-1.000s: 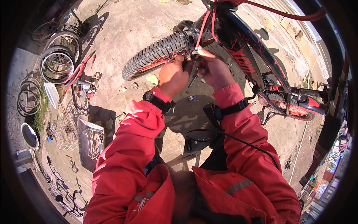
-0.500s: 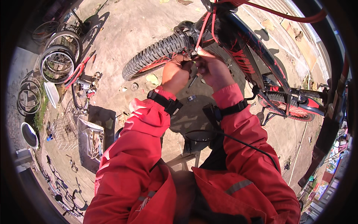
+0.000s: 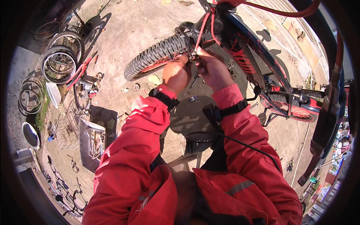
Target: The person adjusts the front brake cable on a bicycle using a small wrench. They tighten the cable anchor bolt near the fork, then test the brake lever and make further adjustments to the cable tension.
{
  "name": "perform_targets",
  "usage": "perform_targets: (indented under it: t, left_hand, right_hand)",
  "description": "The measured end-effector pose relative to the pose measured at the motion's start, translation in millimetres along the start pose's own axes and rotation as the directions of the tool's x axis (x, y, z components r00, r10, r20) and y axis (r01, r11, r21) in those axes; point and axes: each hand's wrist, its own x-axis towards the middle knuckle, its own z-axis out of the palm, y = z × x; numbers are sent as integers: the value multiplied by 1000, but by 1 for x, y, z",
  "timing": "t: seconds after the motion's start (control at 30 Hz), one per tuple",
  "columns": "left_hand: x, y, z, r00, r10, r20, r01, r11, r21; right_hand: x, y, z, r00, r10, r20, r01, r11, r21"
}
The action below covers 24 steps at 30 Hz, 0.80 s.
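A black and red bicycle (image 3: 245, 56) stands in front of me, its knobby front tyre (image 3: 150, 55) pointing left. Both hands meet at the brake area beside the front wheel, just below the lower end of a red cable (image 3: 203, 30). My left hand (image 3: 175, 76) is closed, thumb up against the parts next to the wheel's red spokes. My right hand (image 3: 215, 72) is pinched, its forefinger reaching to the cable's lower end and the other fingers curled. Whatever small part the fingertips hold is hidden. On the ground under the hands lies a slim tool (image 3: 194, 81), like a screwdriver.
To the left are stacked wheels (image 3: 60, 64), a red fork (image 3: 83, 70), a wire basket (image 3: 66, 132) and a tray of tools (image 3: 95, 144). The bicycle's rear wheel (image 3: 300, 114) is at the right. A black cord (image 3: 252, 148) crosses my right sleeve.
My left hand has turned slightly, and its fingers are now more hidden behind it. The right hand has shifted slightly left and down, staying at the brake area.
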Motion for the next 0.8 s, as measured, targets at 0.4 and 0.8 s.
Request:
perform_targets:
  t: [0.4, 0.8]
  left_hand:
    - [5, 4, -11, 988, 140, 58, -148, 973, 179]
    - [6, 10, -16, 949, 306, 74, -309, 864, 398]
  right_hand:
    - [-9, 0, -1, 998, 56, 40, -56, 998, 16]
    - [-19, -7, 0, 948, -302, 95, 301, 764, -570]
